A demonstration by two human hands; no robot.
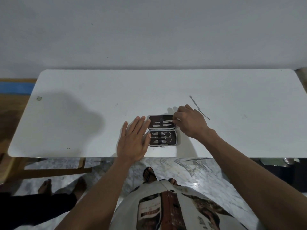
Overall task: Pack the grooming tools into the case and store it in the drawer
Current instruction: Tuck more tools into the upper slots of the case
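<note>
A small dark grooming case [176, 138] lies open on the white table [83, 113], near the front edge. Its near half holds scissors [167, 136] and two clippers under straps. Its far half holds two slim metal tools. My right hand [189, 122] pinches the right end of the upper slim tool [166, 121] at the case's far right corner. My left hand [132, 141] rests flat with fingers spread against the case's left side. A long thin metal tool [197, 106] lies loose on the table behind my right hand.
The table backs onto a plain wall. A wooden frame [54, 170] stands under the table's left end. Another person's bare feet [44, 186] are on the marble floor at lower left. No drawer is in view.
</note>
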